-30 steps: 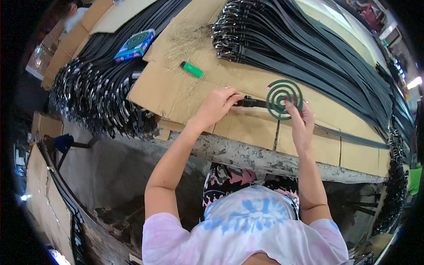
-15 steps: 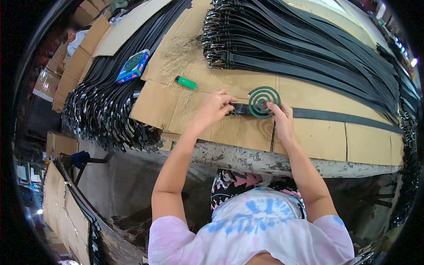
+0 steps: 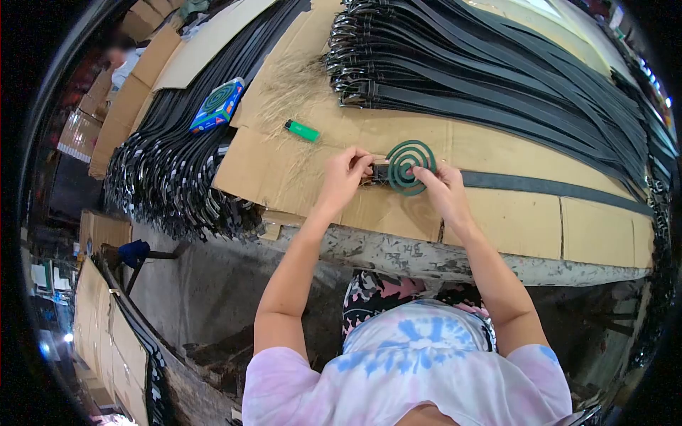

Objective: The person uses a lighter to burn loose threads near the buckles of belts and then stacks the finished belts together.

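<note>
My right hand (image 3: 446, 190) pinches a green mosquito coil (image 3: 406, 167) near its centre, holding it tilted above a single black belt (image 3: 526, 183). The belt lies lengthwise across the cardboard, and its buckle end is beside my left hand (image 3: 348, 176). The fingers of my left hand are pressed together next to the coil's left side. A few thin straw-like strands show around that buckle end; whether my fingertips hold any is too small to tell. Up and left of that hand lies a green lighter (image 3: 303, 130).
Dry straw-like fibres (image 3: 288, 89) are scattered on the cardboard sheet (image 3: 497, 220). A stack of black belts (image 3: 483, 85) lies at the back right, another pile (image 3: 177, 163) at left with a blue mosquito coil box (image 3: 218, 105) on it. A person (image 3: 122, 67) is at far left.
My right hand has moved the coil slightly left, closer to my left hand. My left hand's fingers have drawn together more. The view has shifted a little.
</note>
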Demonstrator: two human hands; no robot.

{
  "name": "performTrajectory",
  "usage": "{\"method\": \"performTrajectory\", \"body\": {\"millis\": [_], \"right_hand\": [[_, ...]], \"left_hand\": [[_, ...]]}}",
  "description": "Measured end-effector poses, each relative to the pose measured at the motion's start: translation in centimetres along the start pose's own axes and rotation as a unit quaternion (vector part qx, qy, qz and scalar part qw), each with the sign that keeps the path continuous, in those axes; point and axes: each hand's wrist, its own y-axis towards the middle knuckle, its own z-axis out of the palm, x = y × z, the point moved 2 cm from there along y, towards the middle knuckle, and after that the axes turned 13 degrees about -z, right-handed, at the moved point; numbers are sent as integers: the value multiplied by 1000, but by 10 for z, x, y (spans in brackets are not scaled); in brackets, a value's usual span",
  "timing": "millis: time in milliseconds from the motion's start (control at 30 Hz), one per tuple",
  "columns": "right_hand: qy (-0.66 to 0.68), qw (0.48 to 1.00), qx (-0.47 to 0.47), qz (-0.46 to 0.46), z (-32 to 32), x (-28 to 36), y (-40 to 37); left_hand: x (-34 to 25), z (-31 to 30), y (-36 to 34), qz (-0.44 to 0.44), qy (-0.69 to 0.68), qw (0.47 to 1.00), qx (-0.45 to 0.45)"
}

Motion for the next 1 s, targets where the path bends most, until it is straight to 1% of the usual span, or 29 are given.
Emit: {"method": "performTrajectory", "body": {"millis": [33, 67, 133, 167, 233, 300, 467, 533, 600, 633, 700, 733, 800, 833, 900, 933, 967, 1000], "right_hand": [[31, 999, -2, -36, 7, 6, -1], [31, 999, 0, -36, 8, 4, 0], [-90, 993, 20, -73, 9, 0, 4], [-90, 993, 22, -72, 11, -1, 5], [-150, 985, 28, -83, 12, 1, 7], [-153, 985, 29, -80, 13, 1, 8], [-164, 983, 36, -71, 16, 7, 8], [-151, 986, 24, -72, 16, 3, 8], [-132, 988, 30, -73, 15, -4, 9], [-114, 990, 36, -75, 15, -6, 9], [-109, 992, 32, -58, 11, -6, 10], [-104, 993, 29, -42, 8, -6, 9], [-78, 995, 7, -60, 1, 8, 8], [-51, 996, -13, -78, -3, 12, 8], [-34, 997, -23, -70, -15, 5, 3], [-18, 997, -30, -62, -19, 2, 0], [-18, 997, -32, -62, -21, 5, -5], [-51, 997, -20, -58, -22, 13, -11]], "left_hand": [[6, -1, -1, -1, 0, 1000, -1], [4, -2, -4, 13, -1, 1000, -2], [0, -4, -9, 26, -3, 1000, -5], [-2, -4, -11, 25, 23, 999, -12], [-1, -3, -12, 23, 47, 998, -18], [1, -3, -11, 49, 48, 997, -37], [-6, -1, -14, 57, 57, 996, -44], [-7, -1, -15, 62, 60, 995, -47], [-7, -1, -14, 29, 88, 995, -30], [-9, -1, -15, 29, 89, 995, -30], [-11, -1, -16, -7, -10, 1000, -20], [-7, -3, -15, -8, -9, 1000, -19], [-8, -9, -15, 64, 132, 988, -44], [-7, -9, -16, 64, 133, 988, -42], [-27, -3, -33, 185, 278, 940, -65], [-28, 1, -37, 185, 278, 940, -63], [-28, 7, -41, 221, 297, 926, -74], [-29, 13, -44, 256, 316, 909, -86]]}}
